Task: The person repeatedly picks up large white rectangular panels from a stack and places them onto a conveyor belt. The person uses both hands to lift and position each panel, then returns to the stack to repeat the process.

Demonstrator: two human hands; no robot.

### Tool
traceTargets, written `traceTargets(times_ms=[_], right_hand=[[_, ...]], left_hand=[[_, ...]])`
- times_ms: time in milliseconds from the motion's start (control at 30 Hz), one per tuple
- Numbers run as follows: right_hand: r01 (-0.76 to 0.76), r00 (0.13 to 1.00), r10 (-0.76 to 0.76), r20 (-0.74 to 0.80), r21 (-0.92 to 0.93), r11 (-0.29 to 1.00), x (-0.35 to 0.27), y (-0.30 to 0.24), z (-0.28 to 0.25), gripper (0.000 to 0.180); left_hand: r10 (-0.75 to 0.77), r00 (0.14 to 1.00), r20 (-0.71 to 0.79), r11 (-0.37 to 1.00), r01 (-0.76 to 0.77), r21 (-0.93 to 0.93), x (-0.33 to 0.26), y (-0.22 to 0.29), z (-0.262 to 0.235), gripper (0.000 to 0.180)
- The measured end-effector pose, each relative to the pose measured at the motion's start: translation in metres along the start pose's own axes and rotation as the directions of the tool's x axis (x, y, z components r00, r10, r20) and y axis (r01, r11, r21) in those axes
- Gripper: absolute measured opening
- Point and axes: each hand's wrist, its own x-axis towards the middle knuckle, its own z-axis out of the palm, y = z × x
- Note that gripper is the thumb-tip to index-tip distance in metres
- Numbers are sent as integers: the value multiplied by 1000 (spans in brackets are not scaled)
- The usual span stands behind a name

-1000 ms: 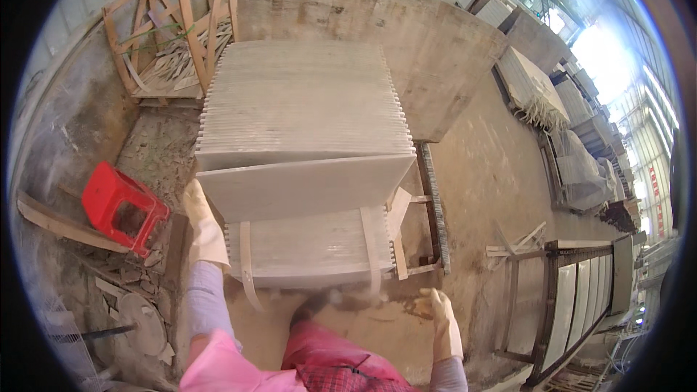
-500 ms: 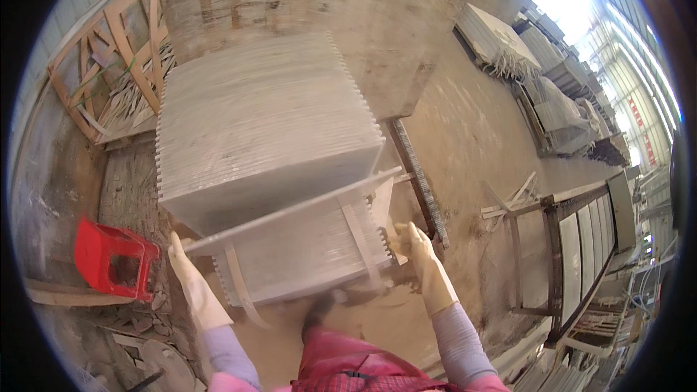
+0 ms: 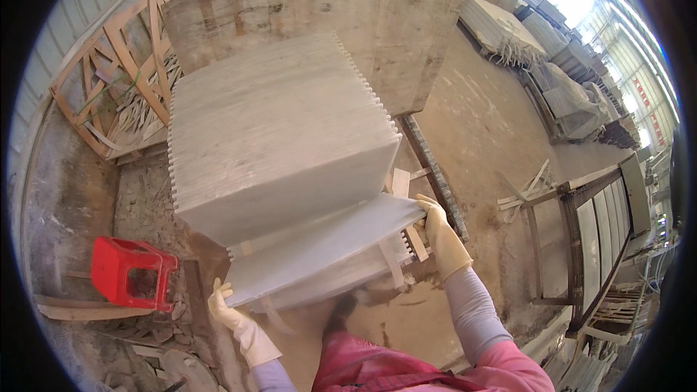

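Note:
A thin pale grey stone slab (image 3: 319, 250) lies tilted between my two hands, over a low stack of similar slabs (image 3: 330, 287) at the front. My gloved left hand (image 3: 226, 306) is at its near left corner, fingers bent against the edge. At the far right corner my gloved right hand (image 3: 441, 231) grips the slab, fingers over its edge and thumb hidden. Right behind stands a taller stack of slabs (image 3: 279, 116) with rows of rounded edges down its sides. A pale strap (image 3: 392, 265) hangs down the front of the low stack.
To the left stands a red plastic stool (image 3: 123, 272). A large worn board (image 3: 312, 11) rises behind the tall stack. Wooden frames (image 3: 138, 65) lean by the wall. At right is a metal rack (image 3: 573, 247) holding slabs; a dark rail (image 3: 435, 178) lies on the floor.
The slab, seen nearly edge-on before, has tipped to show its broad face and come away from the tall stack. My left hand has moved nearer and right; my right hand has shifted slightly up.

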Motion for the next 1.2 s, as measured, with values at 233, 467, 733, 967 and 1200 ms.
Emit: traceTargets(times_ms=[233,467,733,967,1200], right_hand=[[-49,992,80,-97,290,956,-65,-21,-6,38],[-149,935,244,-257,341,928,-122,7,-33,33],[-43,976,98,-193,273,961,-114,18,-39,26],[-49,976,92,-195,216,975,-93,33,-40,30],[-99,983,126,-135,189,977,-130,24,-47,31]], left_hand=[[-208,977,-51,974,202,-101,26,11,-10,20],[-313,950,-23,946,310,-93,2,25,-14,17],[-194,974,-117,980,198,26,-19,49,-1,20],[-223,963,-150,975,223,-15,-41,66,-4,16],[-252,967,-31,967,253,10,-44,55,-18,20]])
